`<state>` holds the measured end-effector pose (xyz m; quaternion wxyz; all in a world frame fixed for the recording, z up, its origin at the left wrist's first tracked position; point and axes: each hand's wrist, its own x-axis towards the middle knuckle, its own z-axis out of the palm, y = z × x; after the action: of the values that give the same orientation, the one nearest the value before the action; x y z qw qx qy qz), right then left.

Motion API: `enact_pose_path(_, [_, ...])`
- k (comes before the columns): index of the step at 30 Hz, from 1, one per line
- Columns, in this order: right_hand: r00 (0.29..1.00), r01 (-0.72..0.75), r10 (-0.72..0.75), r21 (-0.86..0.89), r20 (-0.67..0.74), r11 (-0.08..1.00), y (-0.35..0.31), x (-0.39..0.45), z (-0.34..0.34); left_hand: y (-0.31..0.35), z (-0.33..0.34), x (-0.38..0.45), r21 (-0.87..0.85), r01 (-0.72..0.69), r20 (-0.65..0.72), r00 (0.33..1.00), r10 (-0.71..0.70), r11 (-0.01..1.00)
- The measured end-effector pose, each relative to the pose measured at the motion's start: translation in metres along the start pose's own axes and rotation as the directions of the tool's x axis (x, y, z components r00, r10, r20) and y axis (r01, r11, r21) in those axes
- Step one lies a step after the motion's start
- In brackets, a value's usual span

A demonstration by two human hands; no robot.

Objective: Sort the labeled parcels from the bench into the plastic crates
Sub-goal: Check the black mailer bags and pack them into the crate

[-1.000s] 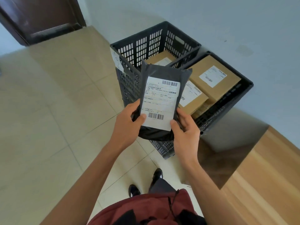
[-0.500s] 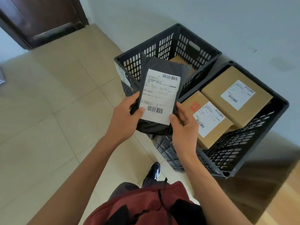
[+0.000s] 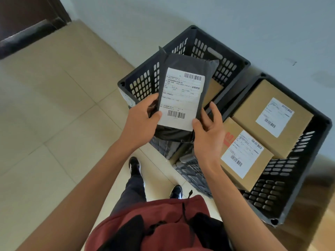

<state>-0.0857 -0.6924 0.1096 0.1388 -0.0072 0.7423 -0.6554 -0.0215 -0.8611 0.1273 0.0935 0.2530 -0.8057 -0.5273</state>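
Note:
I hold a dark grey mailer bag [image 3: 184, 66] with a white barcode label upright over the left black plastic crate [image 3: 143, 78]. My left hand [image 3: 139, 122] grips its lower left edge, thumb on the label. My right hand [image 3: 208, 131] holds the lower right edge with the thumb, its fingers spread loosely behind. A cardboard box [image 3: 213, 91] lies inside the left crate, mostly hidden by the bag. The right black crate [image 3: 293, 180] holds two labeled cardboard boxes, the far one [image 3: 253, 107] and the near one [image 3: 253, 165].
Both crates stand on the tiled floor against a pale wall [image 3: 235, 24]. A dark door [image 3: 27, 20] is at the far left. My shoes [image 3: 135, 165] are just in front of the crates. Wood surface shows at the lower right edge [image 3: 324, 223].
I have stepped closer, so the crates sit lower and nearer in view. The bag stays in both hands, now over the left crate; my right fingers have loosened.

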Motion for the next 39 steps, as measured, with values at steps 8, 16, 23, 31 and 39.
enact_pose_path(8, [0.990, -0.023, 0.013, -0.065, -0.143, 0.998, -0.015, 0.039, 0.084, -0.023, -0.053, 0.094, 0.036, -0.038, 0.150, 0.988, 0.033, 0.999])
enact_pose_path(16, [0.956, -0.139, 0.098, -0.135, -0.275, 0.981, -0.007, 0.066, 0.124, -0.047, -0.061, 0.142, 0.032, 0.032, 0.301, 0.953, -0.040, 0.999])
enact_pose_path(23, [0.953, -0.197, 0.145, -0.182, -0.266, 0.963, 0.003, 0.110, 0.121, -0.063, -0.037, 0.182, 0.045, 0.109, 0.403, 0.907, -0.118, 0.993])
enact_pose_path(31, [0.967, -0.235, 0.193, -0.285, -0.169, 0.929, 0.032, 0.172, 0.110, -0.071, 0.001, 0.213, 0.055, 0.411, 0.419, 0.818, -0.394, 0.910])
enact_pose_path(39, [0.960, -0.272, 0.275, -0.433, -0.058, 0.859, 0.063, 0.223, 0.107, -0.074, 0.034, 0.219, -0.272, 0.845, 0.455, 0.535, -0.712, 0.461])
